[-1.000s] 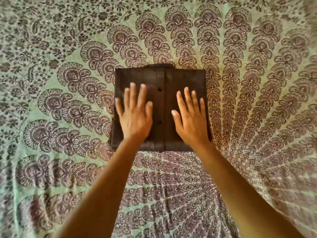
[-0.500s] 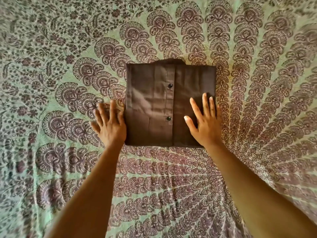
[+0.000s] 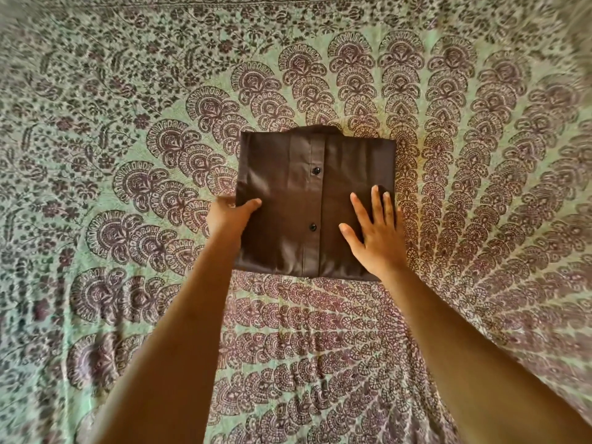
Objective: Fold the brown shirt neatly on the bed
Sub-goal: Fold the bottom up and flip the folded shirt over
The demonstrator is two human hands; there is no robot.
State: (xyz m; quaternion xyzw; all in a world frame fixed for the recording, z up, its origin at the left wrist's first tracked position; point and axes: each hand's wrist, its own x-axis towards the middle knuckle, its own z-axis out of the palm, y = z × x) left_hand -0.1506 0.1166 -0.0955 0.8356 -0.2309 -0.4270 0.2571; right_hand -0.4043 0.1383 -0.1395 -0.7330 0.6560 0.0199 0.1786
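Since half a second ago, the left hand (image 3: 229,216) is no longer lying flat on the bedspread (image 3: 128,155) beside the garment. It is now closing on the 9 o'clock edge of the brown shirt (image 3: 288,193). Its thumb (image 3: 253,204) is lying on top of the cloth and its fingers are passing out of sight beneath the edge, so it is pinching that edge. The right hand (image 3: 376,232) is keeping its station at about 4 o'clock on the shirt. It is lying flat with fingers spread, pressing the cloth down and gripping nothing.

The shirt is sitting at the centre of the bed as a compact rectangle. The collar (image 3: 320,129) is showing at 12 o'clock and two buttons (image 3: 316,170) are running down the placket.

Assessment: folding is appearing essentially complete, with edges square and the surface smooth. The left hand's new hold is suggesting either a lift of the bundle or a tidying of the 9 o'clock edge; which one is not determinable. A one-sided lift is risking the layers sliding apart, so support from the right hand is looking advisable.
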